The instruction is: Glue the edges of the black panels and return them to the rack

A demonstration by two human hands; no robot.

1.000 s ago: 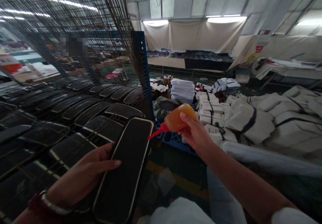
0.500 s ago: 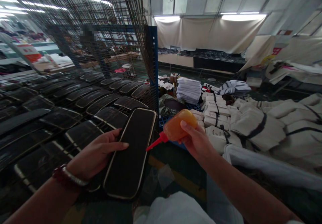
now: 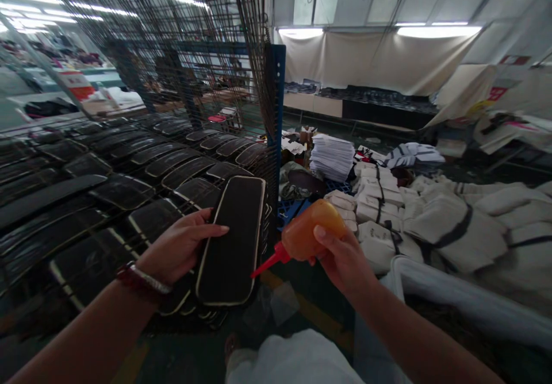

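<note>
A long black panel (image 3: 233, 243) with rounded corners and a pale line around its edge is gripped at its left side by my left hand (image 3: 183, 246), the thumb lying on its face. My right hand (image 3: 340, 252) is wrapped round a squeeze bottle (image 3: 313, 229) of orange-amber liquid, tilted down to the left. The bottle's red nozzle (image 3: 271, 259) has its tip at the panel's lower right edge. Whether the tip touches the edge cannot be made out. The fingers of my left hand behind the panel are hidden.
Rows of similar black panels (image 3: 168, 162) lie on a wire rack (image 3: 279, 96) at the left. Tied pale cloth bundles (image 3: 448, 217), a paper stack (image 3: 332, 157) and a white bin (image 3: 466, 292) are at the right.
The panel's lower end has moved up and it looks shorter in view. The nozzle tip has shifted slightly down, nearer the panel's lower right corner. The surroundings have shifted right in the view.
</note>
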